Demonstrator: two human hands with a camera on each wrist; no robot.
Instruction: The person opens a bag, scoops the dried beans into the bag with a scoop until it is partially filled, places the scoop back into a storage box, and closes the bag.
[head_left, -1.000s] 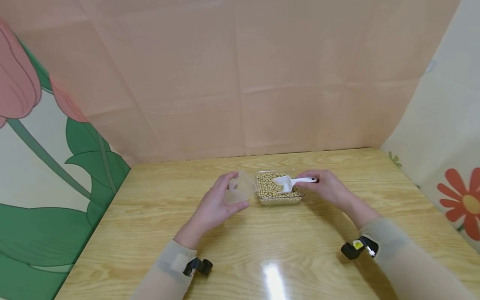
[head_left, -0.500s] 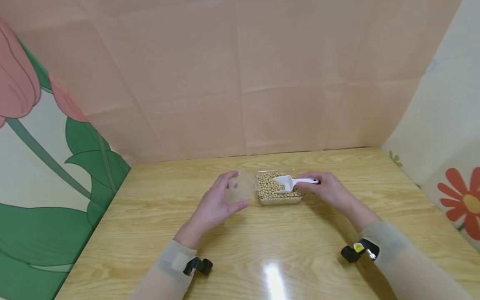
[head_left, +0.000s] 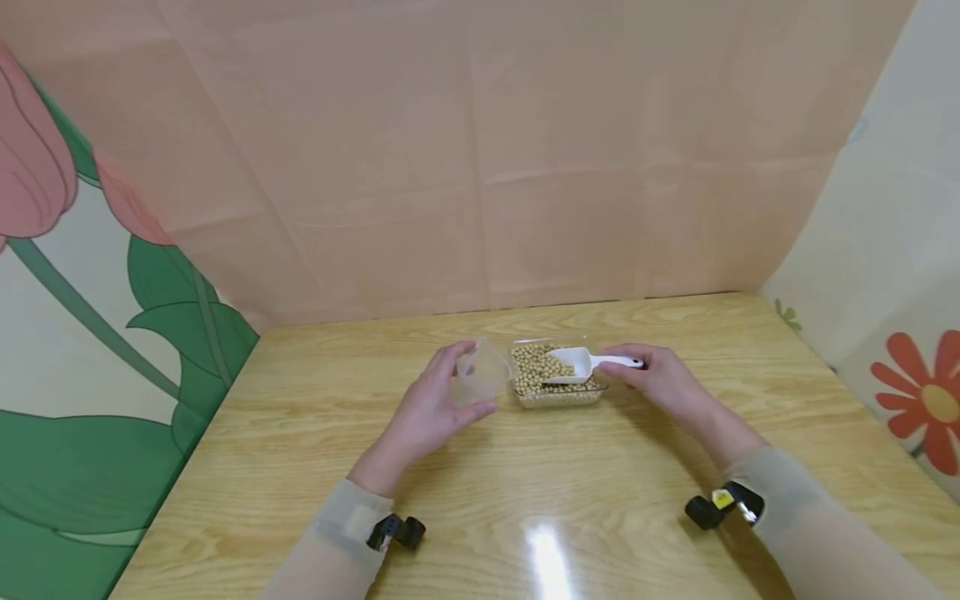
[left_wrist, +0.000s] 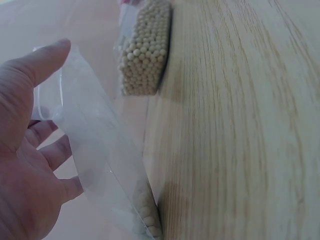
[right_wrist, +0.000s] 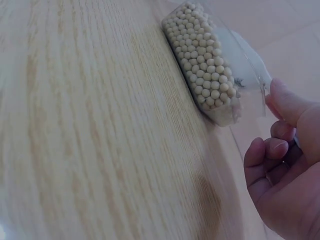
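Holding a small clear plastic cup (head_left: 480,375) tilted toward the centre of the head view, the left hand (head_left: 431,410) wraps it with thumb below and fingers curled round the far side; the cup sits just left of a clear rectangular plastic tray of pale round beans (head_left: 542,379), near but, as far as the head view tells, not quite touching it; the right hand (head_left: 660,379) pinches the handle of a white plastic scoop (head_left: 577,365) whose bowl lies over the beans in the right half of the tray, tilted down toward them; whether the bowl carries any beans cannot be told from here.

In the left wrist view the cup (left_wrist: 95,165) shows as a clear wall across the lower left, the palm (left_wrist: 27,165) behind it, and a few beans appear to lie at its bottom edge near the lower middle of the frame; so a little seems to be in the cup already, though the view is too blurred to be sure; the tray (left_wrist: 145,50) stands heaped at the upper middle.

In the right wrist view the tray (right_wrist: 207,70) runs along the upper right, full along its side, and the curled fingers (right_wrist: 272,150) sit at the lower right.

Judging by this, the scooping looks barely begun; nearly all the beans remain in the tray on the light wooden table (head_left: 525,500).
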